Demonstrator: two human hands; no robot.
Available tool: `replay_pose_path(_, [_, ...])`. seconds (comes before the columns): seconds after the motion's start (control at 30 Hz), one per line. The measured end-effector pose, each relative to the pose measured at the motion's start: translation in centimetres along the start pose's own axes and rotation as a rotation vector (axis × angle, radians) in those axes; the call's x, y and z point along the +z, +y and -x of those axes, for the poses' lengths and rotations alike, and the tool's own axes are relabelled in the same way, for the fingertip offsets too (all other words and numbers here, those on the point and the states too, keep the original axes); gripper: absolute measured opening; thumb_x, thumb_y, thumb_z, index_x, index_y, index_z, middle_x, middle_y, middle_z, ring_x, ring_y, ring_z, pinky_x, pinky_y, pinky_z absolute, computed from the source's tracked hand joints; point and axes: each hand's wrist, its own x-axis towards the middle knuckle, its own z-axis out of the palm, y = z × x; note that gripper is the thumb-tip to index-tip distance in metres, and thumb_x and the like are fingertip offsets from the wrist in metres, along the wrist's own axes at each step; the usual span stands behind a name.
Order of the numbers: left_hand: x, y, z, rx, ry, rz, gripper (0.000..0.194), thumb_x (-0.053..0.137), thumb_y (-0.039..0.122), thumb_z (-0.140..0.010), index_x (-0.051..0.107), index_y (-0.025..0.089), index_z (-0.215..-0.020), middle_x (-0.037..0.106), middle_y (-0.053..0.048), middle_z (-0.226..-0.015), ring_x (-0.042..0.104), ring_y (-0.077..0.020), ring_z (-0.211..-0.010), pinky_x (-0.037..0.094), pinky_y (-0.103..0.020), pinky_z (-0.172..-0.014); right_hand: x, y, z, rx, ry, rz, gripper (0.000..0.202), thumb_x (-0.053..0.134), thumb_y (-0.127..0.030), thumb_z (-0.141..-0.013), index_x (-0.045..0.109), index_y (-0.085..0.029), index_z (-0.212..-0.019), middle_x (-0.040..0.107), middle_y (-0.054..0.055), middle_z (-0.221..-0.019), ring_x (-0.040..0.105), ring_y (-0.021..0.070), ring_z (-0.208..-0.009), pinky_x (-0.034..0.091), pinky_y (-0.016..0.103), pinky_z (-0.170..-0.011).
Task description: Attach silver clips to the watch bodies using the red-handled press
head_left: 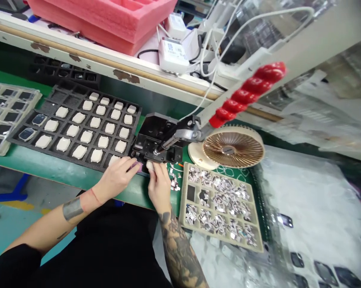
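A black press fixture point(160, 138) with a red twisted handle point(249, 94) stands at the middle of the green bench. My left hand point(118, 176) is at its lower left edge, fingers pressed together near a small purple piece point(137, 167). At the fixture's front edge my right hand point(159, 182) has its fingers closed round a small whitish piece point(150, 165), partly hidden by the fingers. Left of the fixture lies a dark foam tray point(75, 138) holding rows of white square-shaped pieces point(86, 137) and a couple of dark glassy ones point(27, 134).
A beige compartment tray point(183, 200) of small silvery parts lies at the right, below a round fan point(232, 150). Clear trays point(6, 116) sit far left. A shelf point(102, 68) with pink foam point(108, 24) and white adapters point(172, 56) runs behind.
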Motion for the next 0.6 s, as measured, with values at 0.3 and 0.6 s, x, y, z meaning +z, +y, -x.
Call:
replay_pose_path(0.3, [4.4,1.4,-5.1,0.089,-0.148,-0.323,0.024,0.054,0.014,-0.107,0.077,0.007,-0.111,0.079,-0.020,-0.105,0.075,-0.0321,-0.110,0.057,-0.045,-0.099,-5.3,2.3,3.6,0.070,0.100,-0.068,0.043,0.061,-0.030,-0.110,0.068,-0.020,-0.151,0.075,0.017,-0.141,0.073,0.0332,-0.129,0.057,0.054,-0.113])
replay_pose_path(0.6, [1.3,4.8,0.0,-0.197,0.163,0.626,0.047,0.075,0.043,-0.102,0.073,0.015,-0.140,0.080,-0.016,-0.134,0.077,-0.0300,-0.122,0.060,-0.040,-0.108,-2.1,-1.4,1.8,-0.334,0.237,-0.052,0.064,0.078,-0.012,-0.095,0.065,-0.030,-0.155,0.082,0.011,-0.124,0.081,0.0327,-0.103,0.067,0.050,-0.084])
